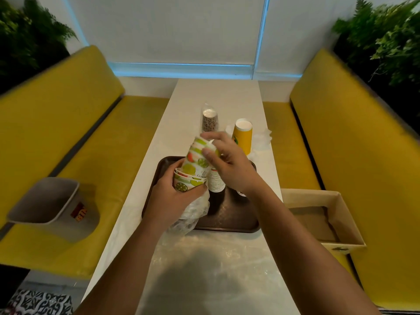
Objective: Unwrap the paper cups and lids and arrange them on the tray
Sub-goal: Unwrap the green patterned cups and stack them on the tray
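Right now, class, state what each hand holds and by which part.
Left hand grips the fruit-print cup stack at its lower end, with the plastic wrap; right hand pinches its upper end.

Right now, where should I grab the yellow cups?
Probably round the side wall of the yellow cups, coming from the right: they stand upside down, narrowing upward, and the right hand with the fruit-print cups crowds their left.

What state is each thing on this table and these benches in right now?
citrus cup stack: tilted above the tray, held by left hand and right hand.
plastic wrap: bunched in the left hand.
striped cup stack: standing on tray, unwrapped.
spotted cup stack: standing on table, still wrapped.
yellow cup stack: standing on table, unwrapped.
bin: open.
cardboard box: open.
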Action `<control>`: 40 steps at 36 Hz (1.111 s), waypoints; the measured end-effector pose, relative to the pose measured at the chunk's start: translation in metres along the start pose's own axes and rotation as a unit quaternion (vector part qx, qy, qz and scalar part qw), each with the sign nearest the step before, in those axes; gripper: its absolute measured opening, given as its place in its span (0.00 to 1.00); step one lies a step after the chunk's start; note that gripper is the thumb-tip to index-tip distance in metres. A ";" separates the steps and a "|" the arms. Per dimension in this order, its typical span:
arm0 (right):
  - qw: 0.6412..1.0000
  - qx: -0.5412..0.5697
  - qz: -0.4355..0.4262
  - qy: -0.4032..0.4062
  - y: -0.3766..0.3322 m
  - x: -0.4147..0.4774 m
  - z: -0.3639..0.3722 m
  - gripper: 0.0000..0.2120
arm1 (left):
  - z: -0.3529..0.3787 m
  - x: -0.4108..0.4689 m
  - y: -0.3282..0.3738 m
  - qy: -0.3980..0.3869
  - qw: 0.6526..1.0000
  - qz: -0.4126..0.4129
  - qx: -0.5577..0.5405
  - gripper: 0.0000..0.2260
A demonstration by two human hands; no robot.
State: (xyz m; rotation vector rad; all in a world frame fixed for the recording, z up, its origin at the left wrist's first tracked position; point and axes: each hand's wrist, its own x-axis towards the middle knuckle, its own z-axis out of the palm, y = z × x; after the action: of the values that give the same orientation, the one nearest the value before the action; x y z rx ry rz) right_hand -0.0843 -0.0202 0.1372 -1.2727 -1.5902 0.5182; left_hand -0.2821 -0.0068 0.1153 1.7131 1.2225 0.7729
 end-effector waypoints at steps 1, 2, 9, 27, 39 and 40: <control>1.000 -0.008 0.004 0.025 0.001 0.001 -0.005 0.15 | 0.000 -0.001 0.001 0.002 1.000 -0.001 -0.003 0.33; 0.999 -0.016 0.010 0.039 0.003 0.001 -0.010 0.15 | 0.001 -0.002 0.001 0.005 1.000 -0.004 -0.007 0.33; 0.995 0.038 0.083 -0.028 0.005 -0.013 -0.024 0.16 | 0.008 -0.007 0.009 0.014 1.000 0.012 -0.009 0.30; 0.961 0.171 0.174 -0.131 0.024 -0.029 -0.048 0.42 | 0.005 0.005 0.001 0.042 0.995 -0.027 -0.083 0.28; 0.994 0.061 0.088 0.018 0.013 0.012 -0.014 0.47 | -0.009 0.022 -0.010 0.055 0.991 -0.050 -0.107 0.29; 0.994 0.039 0.081 0.066 0.016 0.017 -0.011 0.43 | -0.012 0.024 -0.011 0.052 0.992 -0.053 -0.107 0.29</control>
State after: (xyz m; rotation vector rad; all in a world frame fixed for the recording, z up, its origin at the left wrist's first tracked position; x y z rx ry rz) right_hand -0.0663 -0.0012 0.1359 -1.3543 -1.3518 0.5789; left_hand -0.2891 0.0206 0.1101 1.4390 1.2416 0.9034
